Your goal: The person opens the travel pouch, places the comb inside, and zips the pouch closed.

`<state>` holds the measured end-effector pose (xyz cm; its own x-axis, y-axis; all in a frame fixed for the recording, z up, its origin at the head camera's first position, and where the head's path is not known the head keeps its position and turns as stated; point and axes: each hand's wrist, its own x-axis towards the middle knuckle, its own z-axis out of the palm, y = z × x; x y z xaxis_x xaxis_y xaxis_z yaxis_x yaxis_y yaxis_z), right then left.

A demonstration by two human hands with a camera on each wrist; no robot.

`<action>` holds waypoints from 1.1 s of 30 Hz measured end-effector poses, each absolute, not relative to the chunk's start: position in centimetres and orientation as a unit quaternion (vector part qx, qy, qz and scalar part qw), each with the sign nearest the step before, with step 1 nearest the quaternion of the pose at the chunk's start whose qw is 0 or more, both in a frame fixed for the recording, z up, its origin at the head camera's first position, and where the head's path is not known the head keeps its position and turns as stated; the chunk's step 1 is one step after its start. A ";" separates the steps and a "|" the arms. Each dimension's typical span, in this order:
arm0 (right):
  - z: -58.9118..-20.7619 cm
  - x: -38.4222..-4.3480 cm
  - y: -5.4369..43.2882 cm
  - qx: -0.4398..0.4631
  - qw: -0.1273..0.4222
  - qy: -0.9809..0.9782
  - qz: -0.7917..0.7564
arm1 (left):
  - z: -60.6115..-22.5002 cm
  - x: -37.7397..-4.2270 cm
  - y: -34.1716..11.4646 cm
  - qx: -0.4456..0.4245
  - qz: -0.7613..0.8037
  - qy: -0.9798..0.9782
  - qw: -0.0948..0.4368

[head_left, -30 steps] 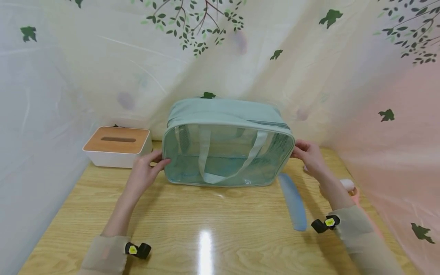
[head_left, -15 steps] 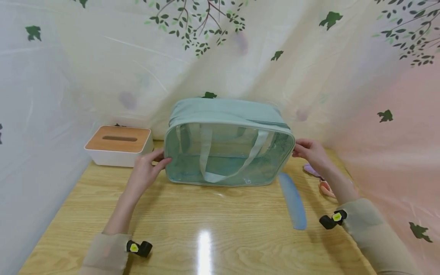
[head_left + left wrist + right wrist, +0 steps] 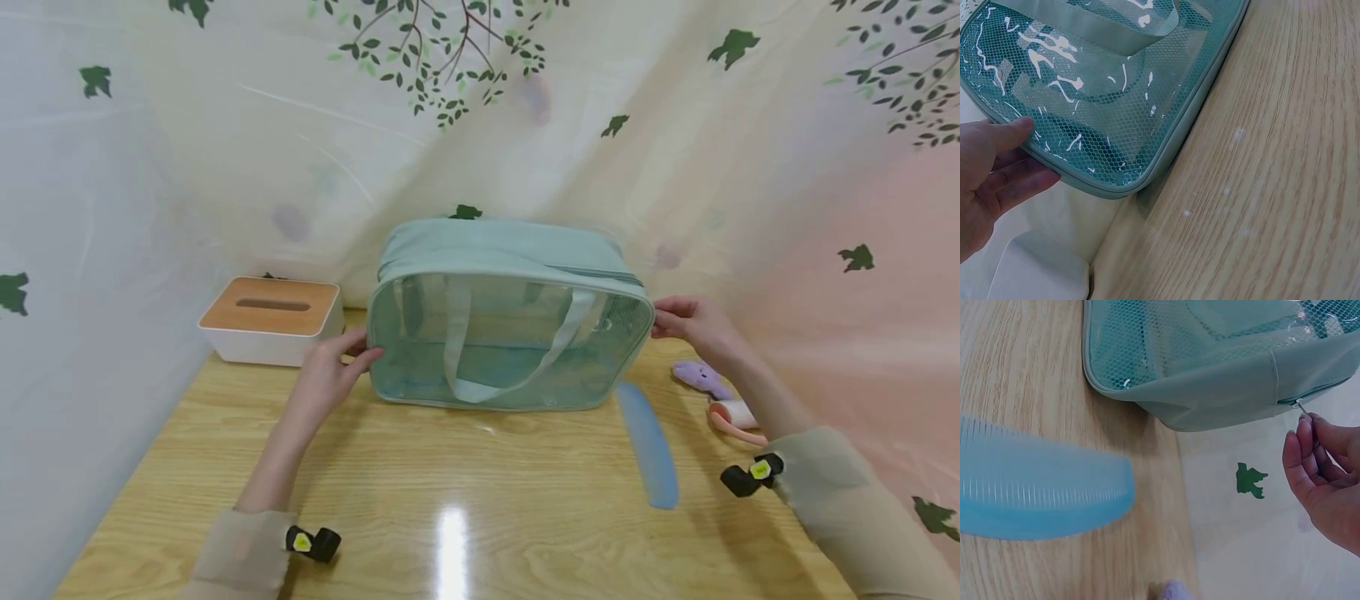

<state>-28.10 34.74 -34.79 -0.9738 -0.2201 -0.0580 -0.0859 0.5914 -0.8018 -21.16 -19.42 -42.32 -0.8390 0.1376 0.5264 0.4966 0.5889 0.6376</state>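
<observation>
A mint-green bag (image 3: 510,248) with a clear front and a hanging strap handle stands upright on the wooden table. My left hand (image 3: 330,371) grips its left side edge; in the left wrist view the thumb lies on the clear front panel (image 3: 1085,94) and the fingers go behind the edge. At the other end, my right hand (image 3: 697,323) pinches a small metal zipper pull (image 3: 1301,406) between thumb and fingertips. The zipper is parted a little beside the pull at the bag's side, and its line runs along the top.
A tissue box (image 3: 247,321) with a wooden lid stands left of the bag. A blue comb (image 3: 648,446) lies at the bag's right front corner. Farther right, near my right forearm, are a purple plush-like thing (image 3: 701,377) and a white cylinder (image 3: 738,414) with a peach-coloured loop.
My right forearm has swung outward to the right, uncovering the purple thing and the white cylinder. The left hand keeps its grip, and the head view has shifted slightly.
</observation>
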 end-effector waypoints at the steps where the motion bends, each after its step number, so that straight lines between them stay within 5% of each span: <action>1: -34.7 -28.1 34.9 -0.086 0.077 0.891 -0.440 | -42.3 -21.2 -19.4 -0.185 -0.415 -0.864 0.217; 33: -26.9 -28.9 33.3 -0.117 0.045 0.913 -0.389 | -42.1 -21.1 -19.0 -0.189 -0.415 -0.862 0.222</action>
